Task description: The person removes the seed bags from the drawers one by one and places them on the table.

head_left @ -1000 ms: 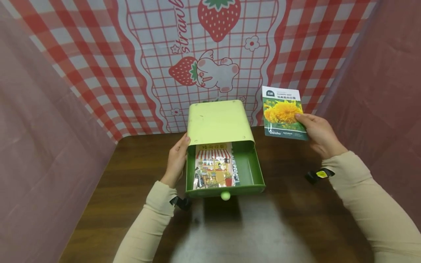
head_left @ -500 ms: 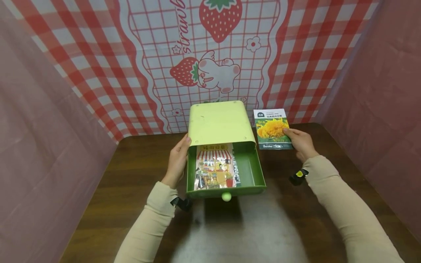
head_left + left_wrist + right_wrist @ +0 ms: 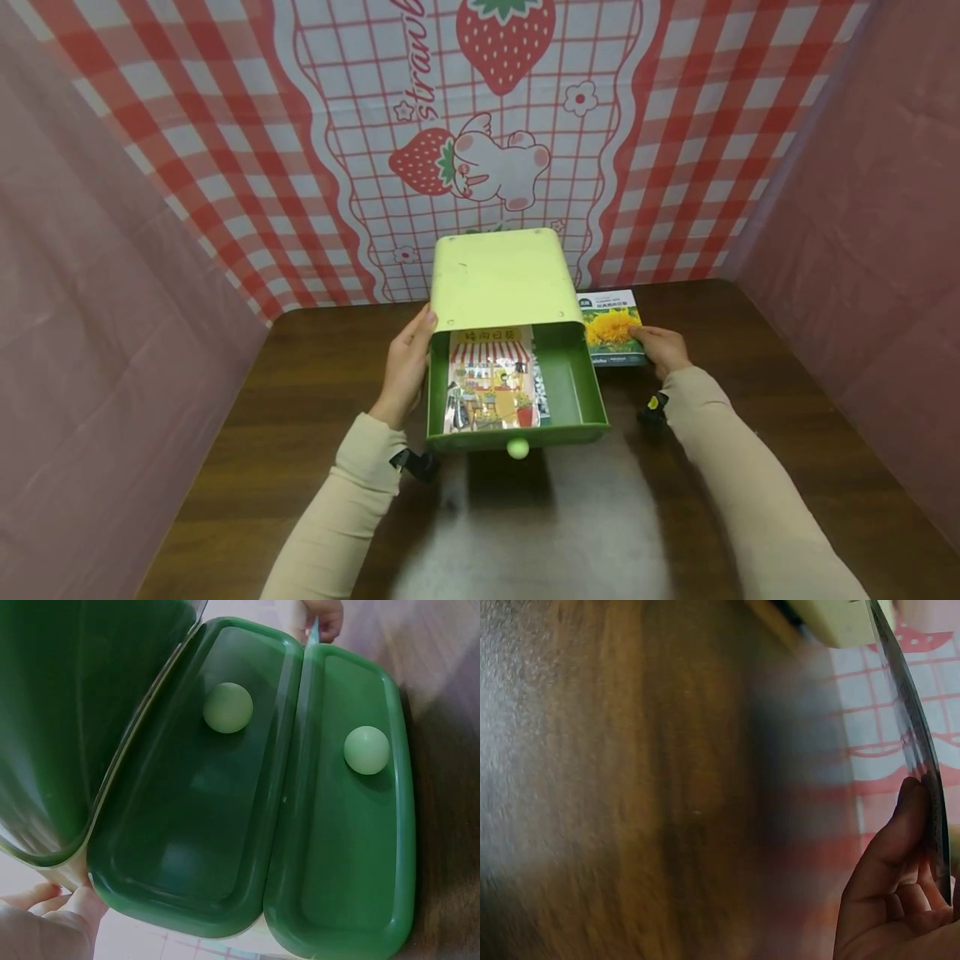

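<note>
A small drawer cabinet (image 3: pixel 502 279) with a pale yellow-green top stands on the table, its top green drawer (image 3: pixel 573 392) pulled out. Inside that drawer lies a packet with a shop-front picture (image 3: pixel 491 383), overlapping another packet along its right edge. My left hand (image 3: pixel 405 362) rests along the cabinet's left side, fingertips near the top front edge. To the cabinet's right, my right hand (image 3: pixel 663 348) pinches a flower seed packet (image 3: pixel 611 327) by its right edge; the cabinet hides the packet's left edge. In the right wrist view, the packet (image 3: pixel 911 705) appears nearly edge-on.
Below the pulled-out drawer are two shut drawers, a middle one (image 3: pixel 180 802) and a lower one (image 3: pixel 345 840), each with a round pale knob. The brown wooden table (image 3: pixel 300 467) meets a red checked strawberry cloth (image 3: pixel 360 183) behind. Pink cloths (image 3: pixel 847 208) hang at both sides.
My right hand has carried the seed packet down and leftward, from out at the right to close beside the cabinet. My left hand, the cabinet and the open drawer stay as they were.
</note>
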{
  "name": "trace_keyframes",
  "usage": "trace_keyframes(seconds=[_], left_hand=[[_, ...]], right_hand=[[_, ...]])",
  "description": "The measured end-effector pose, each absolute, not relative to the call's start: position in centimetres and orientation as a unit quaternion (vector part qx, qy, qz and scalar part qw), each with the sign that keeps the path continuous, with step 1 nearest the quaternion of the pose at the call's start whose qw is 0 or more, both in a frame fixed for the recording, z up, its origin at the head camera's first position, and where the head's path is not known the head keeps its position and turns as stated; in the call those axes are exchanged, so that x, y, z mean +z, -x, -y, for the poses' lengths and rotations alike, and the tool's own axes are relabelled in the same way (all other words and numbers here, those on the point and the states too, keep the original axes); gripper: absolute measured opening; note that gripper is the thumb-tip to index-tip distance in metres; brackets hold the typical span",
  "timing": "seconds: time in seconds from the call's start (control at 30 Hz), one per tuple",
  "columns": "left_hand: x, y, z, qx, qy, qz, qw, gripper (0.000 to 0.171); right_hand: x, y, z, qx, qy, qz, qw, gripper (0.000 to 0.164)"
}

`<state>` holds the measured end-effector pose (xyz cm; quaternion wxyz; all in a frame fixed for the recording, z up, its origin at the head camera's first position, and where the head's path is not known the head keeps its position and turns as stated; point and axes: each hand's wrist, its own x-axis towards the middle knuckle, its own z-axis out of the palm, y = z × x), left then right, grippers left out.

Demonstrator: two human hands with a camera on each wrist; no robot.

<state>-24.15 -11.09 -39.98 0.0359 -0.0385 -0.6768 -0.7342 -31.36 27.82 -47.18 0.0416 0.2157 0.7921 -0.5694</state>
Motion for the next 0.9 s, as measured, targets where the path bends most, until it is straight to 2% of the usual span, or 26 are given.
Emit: trace_keyframes(seconds=[0.2,0.33,0.43,0.9], left_hand=[[-39.9,24.1,10.9,-0.738,0.033,0.674,0.034,0.055],[-39.9,24.1,10.9,-0.738,0.028,0.673,0.033,0.055],[-39.9,24.0,10.9,-0.738,0.026,0.673,0.032,0.055],[-39.9,24.2,11.0,-0.742,0.028,0.669,0.031,0.057]], right_hand=[[-48.4,31.7,-27.2,-0.566,-0.227,-0.792,0.03,0.052],[-48.6,31.5,-27.2,-0.547,-0.235,-0.802,0.046,0.052],[-48.4,31.2,-27.1,-0.534,-0.238,-0.809,0.058,0.052],[-46.9,30.2,-26.9,-0.408,-0.216,-0.886,0.038,0.05]])
